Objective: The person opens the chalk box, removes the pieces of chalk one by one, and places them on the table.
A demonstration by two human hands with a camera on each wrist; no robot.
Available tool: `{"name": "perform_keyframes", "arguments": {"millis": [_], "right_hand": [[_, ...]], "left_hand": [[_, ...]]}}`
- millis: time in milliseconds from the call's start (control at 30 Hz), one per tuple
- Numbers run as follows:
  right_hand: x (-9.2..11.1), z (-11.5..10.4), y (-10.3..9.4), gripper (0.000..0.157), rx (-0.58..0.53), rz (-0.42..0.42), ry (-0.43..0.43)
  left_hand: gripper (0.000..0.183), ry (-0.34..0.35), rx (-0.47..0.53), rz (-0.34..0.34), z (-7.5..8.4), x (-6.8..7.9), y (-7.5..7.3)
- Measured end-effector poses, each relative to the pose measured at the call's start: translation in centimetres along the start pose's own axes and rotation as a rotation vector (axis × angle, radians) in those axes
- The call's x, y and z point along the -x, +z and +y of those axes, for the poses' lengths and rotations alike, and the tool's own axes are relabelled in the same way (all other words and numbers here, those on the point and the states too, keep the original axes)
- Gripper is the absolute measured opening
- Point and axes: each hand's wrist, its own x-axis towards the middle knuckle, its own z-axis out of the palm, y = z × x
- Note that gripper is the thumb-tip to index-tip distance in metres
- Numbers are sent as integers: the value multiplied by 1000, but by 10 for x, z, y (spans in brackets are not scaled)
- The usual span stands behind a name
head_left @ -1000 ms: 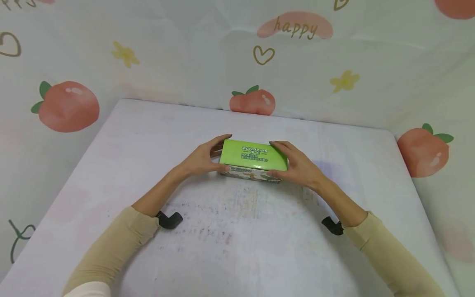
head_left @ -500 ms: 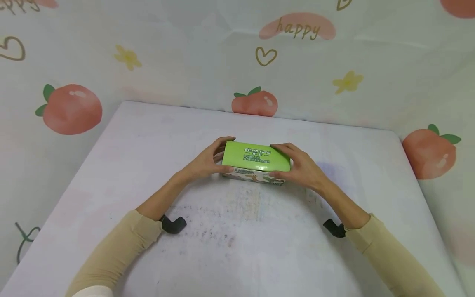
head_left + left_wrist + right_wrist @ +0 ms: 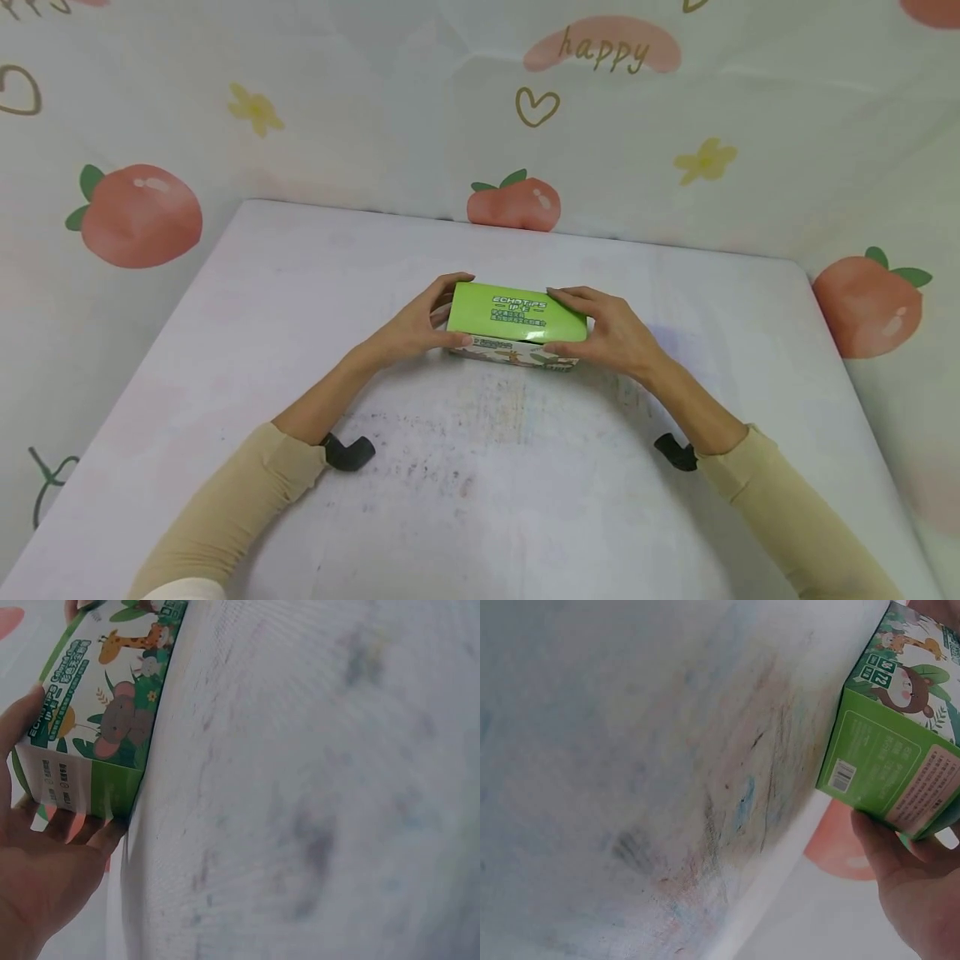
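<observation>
A cardboard box (image 3: 517, 312) with a bright green top and cartoon animals on its front rests on the table, its long side facing me. My left hand (image 3: 411, 325) grips the left end, thumb on the front face and fingers round the end and back. At the other end my right hand (image 3: 611, 333) holds it the same way, thumb in front, fingertips at the top back edge. The left wrist view shows an elephant and a giraffe on the box (image 3: 116, 712). A barcode panel is on the green end of the box (image 3: 885, 761) in the right wrist view.
The white table (image 3: 480, 500) is stained with smudges and scribbles in front of the box. A fabric backdrop (image 3: 390, 108) printed with peaches and hearts rises at the back and sides. Black curved pieces (image 3: 349, 452) stick out at both wrists.
The picture shifts slightly as the head camera moves. Both hands keep their hold on the box, which stays in place on the table.
</observation>
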Motion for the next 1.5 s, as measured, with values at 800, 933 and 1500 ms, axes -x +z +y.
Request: {"name": "perform_keyframes", "arguments": {"millis": [800, 933, 1500], "right_hand": [[-3, 1, -6, 72, -8, -26, 20], [-3, 0, -8, 70, 2, -22, 5], [-10, -2, -22, 61, -75, -131, 62]], "left_hand": [[89, -82, -17, 9, 6, -4, -1], [89, -90, 0, 11, 7, -4, -1], [90, -49, 19, 21, 4, -1, 0]]}}
